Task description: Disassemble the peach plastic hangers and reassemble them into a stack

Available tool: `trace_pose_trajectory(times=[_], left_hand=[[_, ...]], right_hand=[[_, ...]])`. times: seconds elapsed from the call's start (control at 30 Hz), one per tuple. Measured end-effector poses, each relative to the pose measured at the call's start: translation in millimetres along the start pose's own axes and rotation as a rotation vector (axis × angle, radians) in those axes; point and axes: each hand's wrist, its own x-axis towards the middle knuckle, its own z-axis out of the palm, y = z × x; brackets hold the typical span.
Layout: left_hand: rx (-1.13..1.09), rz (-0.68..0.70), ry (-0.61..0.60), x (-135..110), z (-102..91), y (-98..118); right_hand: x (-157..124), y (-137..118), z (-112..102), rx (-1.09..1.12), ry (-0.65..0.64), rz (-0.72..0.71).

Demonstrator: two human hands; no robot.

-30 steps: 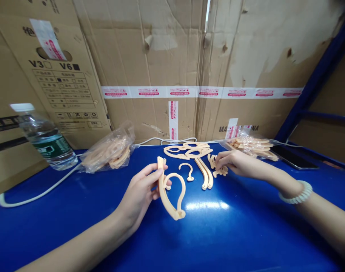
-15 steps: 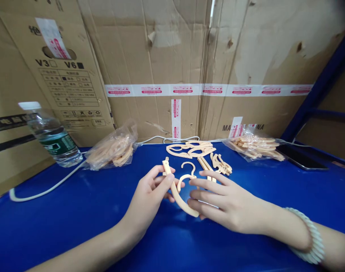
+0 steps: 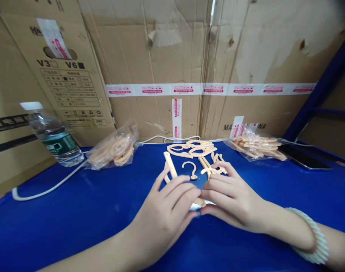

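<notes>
The left hand grips a curved beige plastic strip, its long axis slanting toward the right hand, curled beside the strip's near end, hold unclear.

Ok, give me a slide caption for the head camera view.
Left hand holding a curved cream piece, right hand close by, over a blue tabletop.

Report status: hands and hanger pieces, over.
Left hand holding a pale hanger arm. Right hand close beside it, hold unclear. Loose hook just beyond, on the blue table.
</notes>
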Motion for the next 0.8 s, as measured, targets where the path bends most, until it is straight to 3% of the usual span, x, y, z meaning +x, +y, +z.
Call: trace_pose_trajectory(times=[0.27, 0.43, 0.6, 0.8], left_hand=[[0.124, 0.076, -0.135, -3, 10.0, 1], [0.106, 0.095, -0.204, -4, 10.8, -2], [0.019, 0.041, -0.200, -1, 3.9, 0], [0.068, 0.133, -0.068, 3, -5.4, -17]], right_hand=[[1, -10, 6, -0.096, 0.031, -0.052], [-2, -11, 10, 0.093, -0.048, 0.062], [0, -13, 11, 0.291, -0.076, 0.189], [0, -6, 14, 0.448, 0.082, 0.312]])
